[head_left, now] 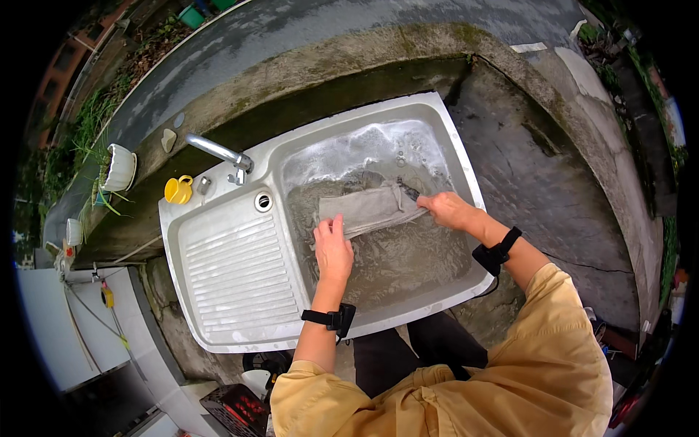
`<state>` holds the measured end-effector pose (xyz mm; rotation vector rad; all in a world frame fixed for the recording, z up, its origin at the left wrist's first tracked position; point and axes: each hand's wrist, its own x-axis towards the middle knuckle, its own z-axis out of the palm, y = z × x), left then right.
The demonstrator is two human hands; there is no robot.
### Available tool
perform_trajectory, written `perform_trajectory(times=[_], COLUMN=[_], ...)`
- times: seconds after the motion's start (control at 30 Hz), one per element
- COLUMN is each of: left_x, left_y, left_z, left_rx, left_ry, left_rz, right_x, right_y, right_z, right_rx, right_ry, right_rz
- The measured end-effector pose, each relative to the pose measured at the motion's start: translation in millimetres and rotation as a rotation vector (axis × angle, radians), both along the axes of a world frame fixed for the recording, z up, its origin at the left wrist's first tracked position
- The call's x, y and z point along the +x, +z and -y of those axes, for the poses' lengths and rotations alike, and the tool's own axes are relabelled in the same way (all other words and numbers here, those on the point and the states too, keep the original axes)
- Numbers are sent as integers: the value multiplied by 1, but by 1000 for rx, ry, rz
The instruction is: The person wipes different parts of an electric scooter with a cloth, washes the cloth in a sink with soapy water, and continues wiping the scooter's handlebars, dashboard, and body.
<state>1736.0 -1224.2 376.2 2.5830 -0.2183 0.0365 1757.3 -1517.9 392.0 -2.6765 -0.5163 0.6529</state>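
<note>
A light grey folded cloth (pixel 362 208) is stretched flat between my hands at the surface of murky, sudsy water in the sink basin (pixel 466 156). My left hand (pixel 333 249) pinches its near left corner between thumb and fingers. At the opposite end, my right hand (pixel 448 210) is closed on the cloth's right edge. A darker patch of fabric shows just beyond the right hand's fingertips; whether it belongs to the same cloth I cannot tell. White foam (pixel 364 149) floats along the far side of the basin.
Left of the basin lies a ribbed drainboard (pixel 237 273) with a drain hole (pixel 263 202). Behind it rise a chrome faucet (pixel 218 151) and a yellow mug (pixel 178 190). A concrete ledge (pixel 291 76) borders the sink, with a white planter (pixel 119 169) farther left. A dark crate (pixel 234 409) stands below.
</note>
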Motion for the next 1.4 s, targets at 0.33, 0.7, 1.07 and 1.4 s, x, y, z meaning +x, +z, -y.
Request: perform_trajectory(times=[0.33,0.7,1.07,1.4], left_x=[-51,-65,16,-33], left_y=[-131,-123,-24,-37], left_z=[17,9,-49,-56], left_rx=[429,698,-120,-68], left_ry=[-244,-348,148,222], left_rz=[-390,-924,-189,-117], right_x=[-56,-73,0,-84], right_y=[-121,-128,-57,-109], right_z=[-39,-8,-20,-117], right_rx=[-516,-342,-397,-528], right_ry=[122,-42,-252,181], right_rz=[-393,-427,334,-479])
